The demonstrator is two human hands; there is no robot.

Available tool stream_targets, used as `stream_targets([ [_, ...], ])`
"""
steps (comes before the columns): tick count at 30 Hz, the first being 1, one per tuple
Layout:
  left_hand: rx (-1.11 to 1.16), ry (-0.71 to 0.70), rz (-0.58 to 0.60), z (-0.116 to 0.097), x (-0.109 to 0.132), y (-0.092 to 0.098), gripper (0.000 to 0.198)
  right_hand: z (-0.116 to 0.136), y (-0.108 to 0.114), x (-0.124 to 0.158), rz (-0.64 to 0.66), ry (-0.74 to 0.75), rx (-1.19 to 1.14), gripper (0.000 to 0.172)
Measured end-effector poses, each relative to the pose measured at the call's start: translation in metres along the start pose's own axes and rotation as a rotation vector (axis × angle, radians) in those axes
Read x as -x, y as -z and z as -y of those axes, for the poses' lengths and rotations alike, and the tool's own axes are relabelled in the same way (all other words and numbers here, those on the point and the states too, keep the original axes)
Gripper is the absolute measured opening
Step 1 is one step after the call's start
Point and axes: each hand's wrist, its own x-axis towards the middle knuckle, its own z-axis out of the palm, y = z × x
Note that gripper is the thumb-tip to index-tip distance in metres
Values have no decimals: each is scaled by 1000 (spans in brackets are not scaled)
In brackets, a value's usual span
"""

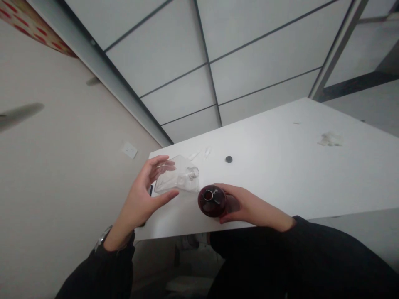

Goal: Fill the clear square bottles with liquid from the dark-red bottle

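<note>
My left hand [145, 185] is around a clear, flat-sided bottle [177, 182], thumb on the near side and fingers showing through it at the far side. The bottle's threaded neck has no cap on it and points right. In my right hand [237, 203] is a dark reddish-brown round bottle [212, 203], gripped from its right side. Its uncapped mouth faces up toward me. The two bottles are close side by side over the white table [264, 178]. A small black cap [229, 159] lies on the table beyond the brown bottle.
Small clear plastic pieces [208, 152] lie near the table's far edge. Farther right are a crumpled whitish clump [331, 139] and a tiny scrap [296, 123]. A dark object [151, 190] is partly hidden behind my left hand. White panelled doors [177, 91] stand behind the table.
</note>
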Motion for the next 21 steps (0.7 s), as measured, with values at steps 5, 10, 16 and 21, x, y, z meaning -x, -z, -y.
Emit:
stream_targets([
  [5, 195, 0, 16, 19, -16, -26, 74, 6, 10, 3, 27, -31, -18, 81],
  [10, -44, -59, 106, 32, -37, -51, 65, 11, 17, 6, 55, -38, -10, 80],
  [16, -419, -5, 246, 56, -48, -66, 63, 13, 20, 7, 78, -47, -12, 81],
  [21, -577, -43, 329, 73, -50, -72, 68, 12, 21, 6, 78, -46, -9, 83],
])
